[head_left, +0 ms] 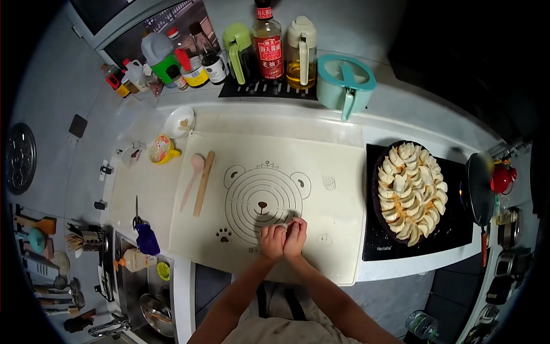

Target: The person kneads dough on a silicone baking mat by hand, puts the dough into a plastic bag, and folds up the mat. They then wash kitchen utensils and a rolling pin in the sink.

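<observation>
My left hand [272,241] and my right hand [295,236] are pressed together over the lower edge of the bear drawing on the cream kneading mat [338,200]. Both are closed, fingers curled in toward each other. A small pale bit shows between the fingertips; what it is stays mostly hidden. Left of the bear lie a wooden rolling pin [204,184] and a pink spoon [193,178], side by side. To the right, a round dark tray [378,198] holds many uncooked dumplings [409,195] and rests on a black cooktop [375,235].
Behind the mat stand a soy sauce bottle [268,51], oil pourers [301,57] and a teal lidded container [345,86]. A yellow cup [163,150] and white dish [180,121] are at back left. The sink [129,286] lies front left; a frying pan [480,186] is far right.
</observation>
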